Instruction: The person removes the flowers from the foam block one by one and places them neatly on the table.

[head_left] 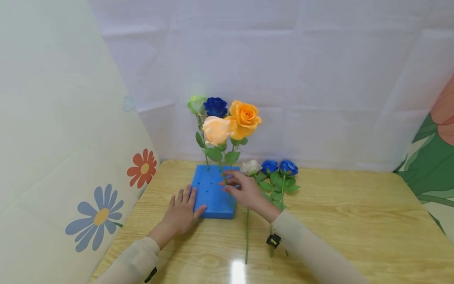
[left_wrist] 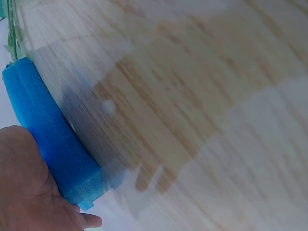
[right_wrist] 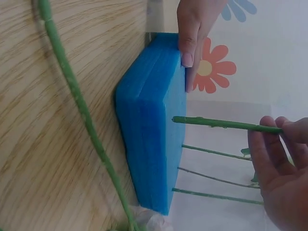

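Note:
A blue foam block with small holes in its top lies on the table. My left hand, fingers straight, rests against its left edge and front corner. Between thumb and fingertips, my right hand pinches a green stem, its lower end at the block's top face; whether it is inside a hole I cannot tell. That stem appears to lead up to the peach rose. Behind it, a pale green rose, a dark blue rose and an orange rose stand upright in the block.
Right of the block, a white rose and two blue roses lie on the wooden table, stems toward me, partly under my right forearm. A white cloth wall rises behind; a flower-printed panel stands on the left.

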{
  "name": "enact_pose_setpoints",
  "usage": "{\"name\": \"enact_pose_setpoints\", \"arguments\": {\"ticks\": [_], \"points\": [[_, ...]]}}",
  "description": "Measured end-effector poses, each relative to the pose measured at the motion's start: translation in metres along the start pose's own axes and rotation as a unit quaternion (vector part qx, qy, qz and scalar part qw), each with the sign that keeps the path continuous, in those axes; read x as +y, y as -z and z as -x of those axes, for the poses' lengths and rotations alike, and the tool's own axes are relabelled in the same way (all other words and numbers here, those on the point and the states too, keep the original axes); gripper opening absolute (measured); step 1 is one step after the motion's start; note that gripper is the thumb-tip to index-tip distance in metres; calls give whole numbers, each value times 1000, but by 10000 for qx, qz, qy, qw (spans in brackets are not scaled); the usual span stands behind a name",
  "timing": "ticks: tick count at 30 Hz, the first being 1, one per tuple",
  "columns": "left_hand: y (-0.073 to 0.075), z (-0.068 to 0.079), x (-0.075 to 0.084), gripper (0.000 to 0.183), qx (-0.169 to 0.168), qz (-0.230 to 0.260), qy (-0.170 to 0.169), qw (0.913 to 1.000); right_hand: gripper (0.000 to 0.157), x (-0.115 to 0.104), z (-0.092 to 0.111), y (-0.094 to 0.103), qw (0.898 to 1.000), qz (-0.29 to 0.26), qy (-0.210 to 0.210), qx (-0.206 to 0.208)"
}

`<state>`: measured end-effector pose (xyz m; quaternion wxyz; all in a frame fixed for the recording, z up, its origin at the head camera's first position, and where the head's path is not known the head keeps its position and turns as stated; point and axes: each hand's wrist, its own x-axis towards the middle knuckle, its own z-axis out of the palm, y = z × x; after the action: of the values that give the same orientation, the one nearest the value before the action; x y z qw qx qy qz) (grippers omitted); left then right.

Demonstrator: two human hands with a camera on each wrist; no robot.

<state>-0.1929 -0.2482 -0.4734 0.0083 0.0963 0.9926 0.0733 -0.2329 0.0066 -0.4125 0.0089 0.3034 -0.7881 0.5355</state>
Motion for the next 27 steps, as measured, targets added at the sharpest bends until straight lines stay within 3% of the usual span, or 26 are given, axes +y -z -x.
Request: {"name": "enact_pose_setpoints", "arguments": {"ticks": [9,15,27], "points": [[3,1,1,84,-57,38,-3,10000,38,5,23,20,9982,-353,341,330],[1,0,0,86,-28,81,-34,10000,37,8,38,30,9953,-284,646,671],[3,0,1,85,-45,1,-31,10000,39,19,68,56,9969,-372,-28,694]]}}
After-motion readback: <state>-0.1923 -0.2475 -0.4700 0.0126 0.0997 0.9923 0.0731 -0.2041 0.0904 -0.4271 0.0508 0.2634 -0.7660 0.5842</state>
